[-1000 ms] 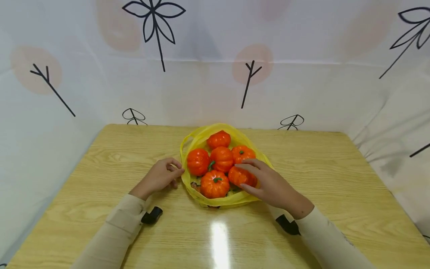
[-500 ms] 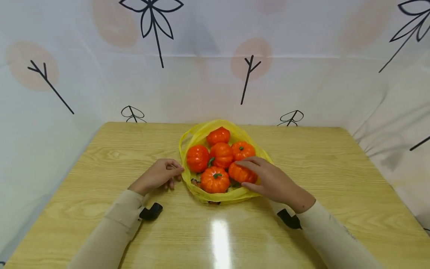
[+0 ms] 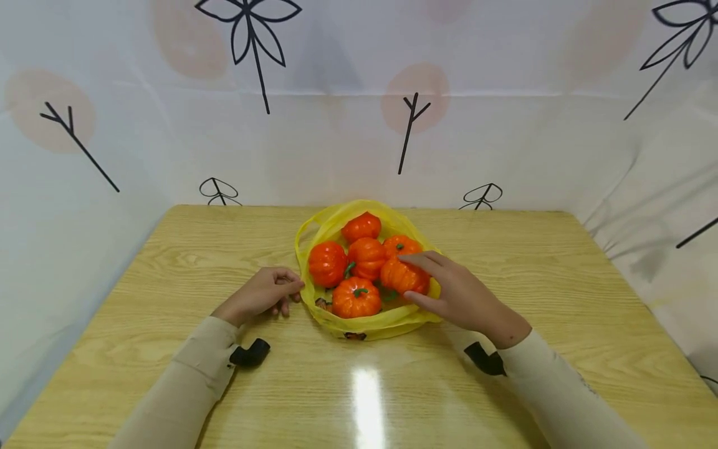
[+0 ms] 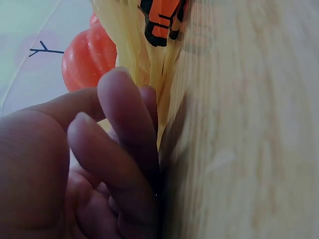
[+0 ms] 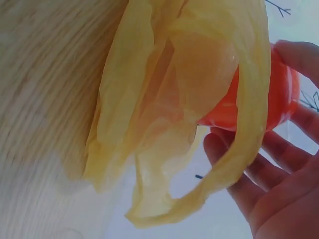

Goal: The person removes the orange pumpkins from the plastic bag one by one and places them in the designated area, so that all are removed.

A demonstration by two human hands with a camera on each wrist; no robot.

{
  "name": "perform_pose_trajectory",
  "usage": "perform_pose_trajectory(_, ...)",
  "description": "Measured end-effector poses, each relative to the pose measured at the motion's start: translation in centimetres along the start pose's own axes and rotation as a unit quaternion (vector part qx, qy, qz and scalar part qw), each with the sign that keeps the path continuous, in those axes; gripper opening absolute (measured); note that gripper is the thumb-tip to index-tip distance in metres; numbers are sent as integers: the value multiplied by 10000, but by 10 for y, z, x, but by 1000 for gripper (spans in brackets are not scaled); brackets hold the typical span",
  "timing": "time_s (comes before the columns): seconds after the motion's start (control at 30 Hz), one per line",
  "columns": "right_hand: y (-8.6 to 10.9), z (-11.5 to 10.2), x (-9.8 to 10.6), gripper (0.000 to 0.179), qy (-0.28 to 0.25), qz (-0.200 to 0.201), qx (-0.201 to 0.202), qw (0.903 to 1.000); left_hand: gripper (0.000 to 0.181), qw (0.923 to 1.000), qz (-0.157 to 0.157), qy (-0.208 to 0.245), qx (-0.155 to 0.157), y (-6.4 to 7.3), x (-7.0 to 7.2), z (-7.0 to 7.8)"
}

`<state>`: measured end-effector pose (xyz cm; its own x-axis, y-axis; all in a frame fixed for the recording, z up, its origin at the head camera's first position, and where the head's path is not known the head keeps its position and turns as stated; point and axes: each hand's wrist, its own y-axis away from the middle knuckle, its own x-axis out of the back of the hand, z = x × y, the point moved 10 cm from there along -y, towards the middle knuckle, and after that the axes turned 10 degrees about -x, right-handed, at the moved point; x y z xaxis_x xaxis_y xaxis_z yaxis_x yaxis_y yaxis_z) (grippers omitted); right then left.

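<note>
An open yellow plastic bag [image 3: 387,322] stands on the table with several small, shiny orange-red toy pumpkins in it. My right hand [image 3: 465,296] grips the right-hand pumpkin [image 3: 404,277], thumb on the near side and fingers over the far side. This pumpkin overlaps the one behind it [image 3: 399,245]. In the right wrist view the bag's handle loop [image 5: 254,109] hangs in front of the held pumpkin [image 5: 281,97]. At the bag's left rim, my left hand [image 3: 262,293] pinches the yellow film between thumb and index finger; its other fingers curl loosely close over the table.
Another pumpkin [image 3: 356,298] with a green stem lies at the front of the bag. An orange-and-black patterned piece [image 4: 162,20] shows low on the bag's side. The wood-grain table [image 3: 224,249] meets a pale patterned cloth [image 3: 336,143] at its back edge.
The pumpkin in my right hand has risen slightly and now covers more of the one behind it. My left hand stays at the bag's rim. The head view has shifted a little.
</note>
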<state>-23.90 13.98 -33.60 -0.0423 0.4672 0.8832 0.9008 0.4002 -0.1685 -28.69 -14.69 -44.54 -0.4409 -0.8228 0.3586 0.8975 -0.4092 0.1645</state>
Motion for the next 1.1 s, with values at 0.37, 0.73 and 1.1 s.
perform_pose_trajectory(0.37, -1, 10, 20, 56, -486, 738, -25, 9961, 27, 10000, -20, -53, 50, 2, -1, -1)
perform_pose_trajectory(0.73, -5, 31, 38, 57, -731, 1296, -323, 9883, 28, 10000, -26, -59, -2, -1, 0, -2)
perform_pose_trajectory(1.1, -4, 59, 50, 52, -974, 1654, -660, 9792, 28, 10000, -6, -21, 37, -1, -1, -5)
